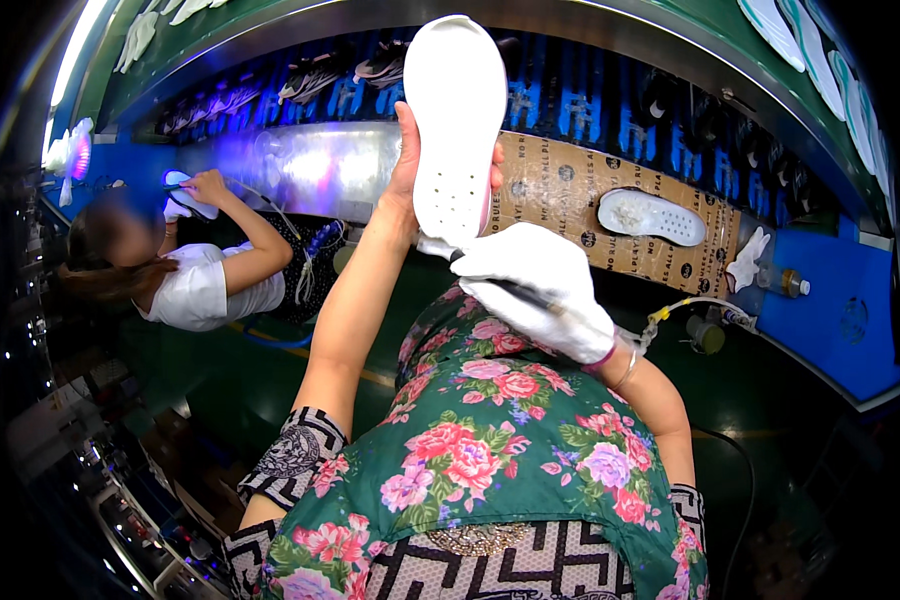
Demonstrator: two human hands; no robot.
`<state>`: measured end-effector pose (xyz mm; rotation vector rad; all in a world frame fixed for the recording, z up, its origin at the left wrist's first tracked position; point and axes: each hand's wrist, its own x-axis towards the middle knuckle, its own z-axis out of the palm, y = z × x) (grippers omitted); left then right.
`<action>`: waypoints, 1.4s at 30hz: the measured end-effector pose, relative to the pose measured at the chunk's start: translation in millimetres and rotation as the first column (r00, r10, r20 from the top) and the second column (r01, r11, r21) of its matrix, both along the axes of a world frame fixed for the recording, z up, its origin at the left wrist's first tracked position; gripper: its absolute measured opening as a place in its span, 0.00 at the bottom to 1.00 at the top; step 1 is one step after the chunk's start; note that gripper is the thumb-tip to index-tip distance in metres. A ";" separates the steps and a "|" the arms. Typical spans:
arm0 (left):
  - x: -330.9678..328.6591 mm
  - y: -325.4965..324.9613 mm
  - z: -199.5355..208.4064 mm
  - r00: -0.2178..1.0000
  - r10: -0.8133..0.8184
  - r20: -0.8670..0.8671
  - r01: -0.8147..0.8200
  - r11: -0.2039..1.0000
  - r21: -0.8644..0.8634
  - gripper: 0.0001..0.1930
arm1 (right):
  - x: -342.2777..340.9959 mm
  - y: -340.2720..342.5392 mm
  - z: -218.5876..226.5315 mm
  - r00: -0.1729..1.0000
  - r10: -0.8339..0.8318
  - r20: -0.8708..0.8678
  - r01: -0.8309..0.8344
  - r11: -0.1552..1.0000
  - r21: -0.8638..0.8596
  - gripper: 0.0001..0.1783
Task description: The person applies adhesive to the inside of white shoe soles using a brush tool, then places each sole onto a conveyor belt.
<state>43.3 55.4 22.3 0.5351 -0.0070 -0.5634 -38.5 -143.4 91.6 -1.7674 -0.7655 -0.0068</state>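
Note:
My left hand (406, 170), bare, grips a white shoe sole (457, 110) by its sides and holds it upright above the bench edge. Small holes dot the lower end of the sole. My right hand (535, 285) wears a white glove and is closed round a slim brush-like tool (457, 256) with a dark part near the fingers. The pale tip of this tool lies at the bottom end of the sole; motion blurs it, so contact is hard to judge. A second white sole (653, 217), with lumpy pale stuff at one end, rests on printed cardboard (545, 185).
A thin hose with a yellow fitting (660, 314) runs right of my wrist. A crumpled white glove (747, 258) and a bottle (788, 283) lie at the right. Shoes (310, 78) line the back rack. At left a co-worker (210, 275) handles another sole beside the metal surface (340, 165).

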 end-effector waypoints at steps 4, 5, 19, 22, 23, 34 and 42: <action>4.0 2.5 -4.5 0.987 -0.163 0.002 0.163 0.986 -0.032 0.52 | 7.4 -5.9 6.6 0.995 -0.084 0.045 0.083 0.996 0.026 0.13; 5.0 2.2 -3.9 0.988 -0.157 0.000 0.157 0.987 -0.037 0.52 | 9.6 -5.9 7.6 0.985 -0.097 0.144 0.101 0.995 -0.022 0.14; 11.8 1.5 4.0 0.927 -0.249 -0.281 0.315 0.923 0.219 0.38 | -0.1 -7.5 -2.7 0.992 -0.055 -0.112 0.059 0.998 0.028 0.12; 19.0 0.1 14.7 0.894 -0.369 -0.254 0.447 0.768 0.459 0.31 | -7.1 -2.7 -13.0 0.965 0.018 0.263 0.024 0.987 -0.157 0.19; 20.0 -0.6 16.0 0.894 -0.367 -0.255 0.446 0.769 0.458 0.31 | -8.1 -5.0 -7.7 0.973 0.059 0.224 -0.014 0.980 -0.197 0.18; 35.2 -13.1 33.8 0.586 -0.799 -0.134 0.320 0.076 0.944 0.53 | 0.5 -8.5 -10.7 0.991 0.117 0.066 -0.109 0.988 -0.110 0.12; 30.0 -14.9 38.4 0.706 -0.700 -0.106 0.380 0.249 0.891 0.45 | -1.0 -12.1 -9.2 0.984 0.085 -0.159 -0.089 0.996 -0.018 0.10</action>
